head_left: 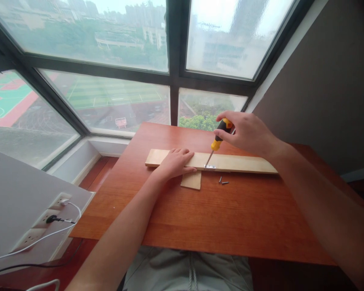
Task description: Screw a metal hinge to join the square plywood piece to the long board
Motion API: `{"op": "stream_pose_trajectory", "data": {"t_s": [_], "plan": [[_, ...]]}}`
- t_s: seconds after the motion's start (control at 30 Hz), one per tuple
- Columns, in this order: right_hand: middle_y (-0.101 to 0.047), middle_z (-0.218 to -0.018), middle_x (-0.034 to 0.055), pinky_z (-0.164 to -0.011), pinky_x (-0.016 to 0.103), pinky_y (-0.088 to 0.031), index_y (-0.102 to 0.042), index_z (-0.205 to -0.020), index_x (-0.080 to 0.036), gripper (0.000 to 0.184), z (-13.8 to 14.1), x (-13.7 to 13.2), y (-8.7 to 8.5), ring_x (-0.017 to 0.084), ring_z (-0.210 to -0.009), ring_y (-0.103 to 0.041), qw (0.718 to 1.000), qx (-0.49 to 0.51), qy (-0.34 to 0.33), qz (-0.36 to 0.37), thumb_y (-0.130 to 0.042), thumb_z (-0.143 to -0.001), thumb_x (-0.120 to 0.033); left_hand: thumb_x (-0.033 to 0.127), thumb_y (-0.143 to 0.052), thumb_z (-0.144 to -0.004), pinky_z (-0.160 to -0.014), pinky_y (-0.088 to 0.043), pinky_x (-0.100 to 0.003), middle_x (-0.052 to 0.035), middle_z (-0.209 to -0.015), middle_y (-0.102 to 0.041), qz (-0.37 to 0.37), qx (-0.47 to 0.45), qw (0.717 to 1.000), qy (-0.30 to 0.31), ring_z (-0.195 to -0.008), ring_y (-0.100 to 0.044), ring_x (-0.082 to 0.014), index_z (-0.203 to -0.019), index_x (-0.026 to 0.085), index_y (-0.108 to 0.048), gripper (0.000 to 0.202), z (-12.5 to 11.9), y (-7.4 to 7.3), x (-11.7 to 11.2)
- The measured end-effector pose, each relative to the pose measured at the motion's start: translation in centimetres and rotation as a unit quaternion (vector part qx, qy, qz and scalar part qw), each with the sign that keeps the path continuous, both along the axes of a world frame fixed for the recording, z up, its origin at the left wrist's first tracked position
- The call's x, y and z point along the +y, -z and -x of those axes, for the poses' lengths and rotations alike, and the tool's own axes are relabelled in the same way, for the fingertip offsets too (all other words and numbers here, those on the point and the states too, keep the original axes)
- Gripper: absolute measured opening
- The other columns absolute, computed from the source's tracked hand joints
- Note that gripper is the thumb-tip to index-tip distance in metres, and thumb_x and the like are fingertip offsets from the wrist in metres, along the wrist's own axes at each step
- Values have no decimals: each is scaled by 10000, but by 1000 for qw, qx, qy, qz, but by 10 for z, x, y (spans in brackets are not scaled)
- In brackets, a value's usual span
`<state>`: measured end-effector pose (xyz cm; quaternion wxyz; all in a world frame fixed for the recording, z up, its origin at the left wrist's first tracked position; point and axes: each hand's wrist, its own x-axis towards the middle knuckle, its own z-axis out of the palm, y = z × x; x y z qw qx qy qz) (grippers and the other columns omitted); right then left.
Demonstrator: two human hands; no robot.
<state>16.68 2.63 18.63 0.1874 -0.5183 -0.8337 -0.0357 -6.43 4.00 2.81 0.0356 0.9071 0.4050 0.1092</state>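
My right hand [245, 131] is closed around the yellow and black handle of a screwdriver [217, 139]. The screwdriver leans, and its tip meets a small metal bracket [210, 166] at the near edge of a long pale wooden board [239, 161]. Left of the bracket, my left hand [177, 161] grips the board, with fingers across its top and the thumb along its near edge. A small flat piece of wood [191, 180] sticks out toward me from under the board by that thumb. Loose screws [223, 182] lie just in front of the board.
The board rests on a reddish-brown table [218, 218]. Large windows with dark frames [174, 60] stand beyond it. At the left, a low white wall carries sockets [48, 218] with plugged-in cables [27, 242]. A grey wall [327, 89] rises at the right.
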Motion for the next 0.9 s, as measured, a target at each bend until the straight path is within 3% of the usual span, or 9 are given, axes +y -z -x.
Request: {"op": "stream_pose_trajectory", "data": {"t_s": [0.1, 0.17, 0.3, 0.37, 0.6, 0.67, 0.83, 0.9], "plan": [[-698, -858, 67, -584, 337, -393, -650, -997, -227, 358, 5, -1, 1, 244, -719, -607, 997, -47, 48, -22, -571, -848, -544, 606, -562, -859, -928, -386, -389, -96, -1206, -594, -1, -4, 1000, 2, -1082, -562, -284, -1280, 253, -516, 551, 0, 1, 0], [-702, -883, 73, -607, 339, -405, -645, -1028, -218, 342, 6, -1, -1, 248, -747, -619, 998, -41, 47, -12, -545, -870, -504, 603, -562, -861, -932, -384, -387, -97, -1206, -593, -2, -8, 1000, 2, -1091, -559, -282, -1286, 252, -513, 553, 1, 1, 0], [-709, -1010, 55, -728, 316, -455, -635, -1104, -204, 284, 4, -2, -7, 210, -864, -633, 997, 28, -58, 51, -533, -846, -263, 595, -568, -861, -929, -384, -385, -99, -1213, -590, -1, -6, 1000, 3, -1090, -557, -283, -1289, 247, -511, 555, 0, 0, 0], [-709, -1016, 46, -753, 306, -463, -647, -1090, -206, 290, 2, -1, -8, 199, -871, -632, 994, 45, -86, 47, -547, -818, -221, 592, -567, -862, -923, -386, -384, -100, -1220, -587, 3, -2, 1000, 1, -1083, -557, -283, -1287, 247, -513, 550, 0, 0, 0], [-705, -973, 79, -648, 341, -412, -666, -1028, -222, 346, 10, -2, -3, 244, -814, -621, 999, -37, 22, -18, -558, -865, -507, 597, -558, -863, -932, -384, -387, -100, -1235, -581, 10, -6, 1000, 2, -1095, -554, -282, -1298, 253, -506, 558, 1, -2, 0], [-705, -960, 86, -648, 342, -407, -669, -1007, -217, 358, 13, -4, -4, 250, -814, -622, 998, -44, 39, -13, -514, -887, -517, 596, -559, -862, -932, -383, -385, -98, -1236, -581, 12, -8, 1000, 1, -1096, -556, -281, -1292, 255, -510, 551, 1, -2, 0], [-699, -1088, 73, -762, 325, -451, -650, -1108, -200, 299, 10, -4, -13, 228, -929, -626, 996, 22, -58, 63, -495, -859, -260, 598, -558, -863, -939, -377, -385, -97, -1235, -582, 14, -9, 1000, 1, -1114, -550, -283, -1293, 260, -507, 550, 0, -2, -1], [-704, -1063, 58, -761, 311, -456, -633, -1161, -208, 342, 7, -3, -14, 210, -904, -629, 992, 32, -85, 84, -521, -840, -240, 601, -554, -864, -934, -378, -384, -96, -1232, -584, 13, -6, 1000, -1, -1105, -554, -283, -1289, 262, -510, 545, 0, -3, -1]]}}
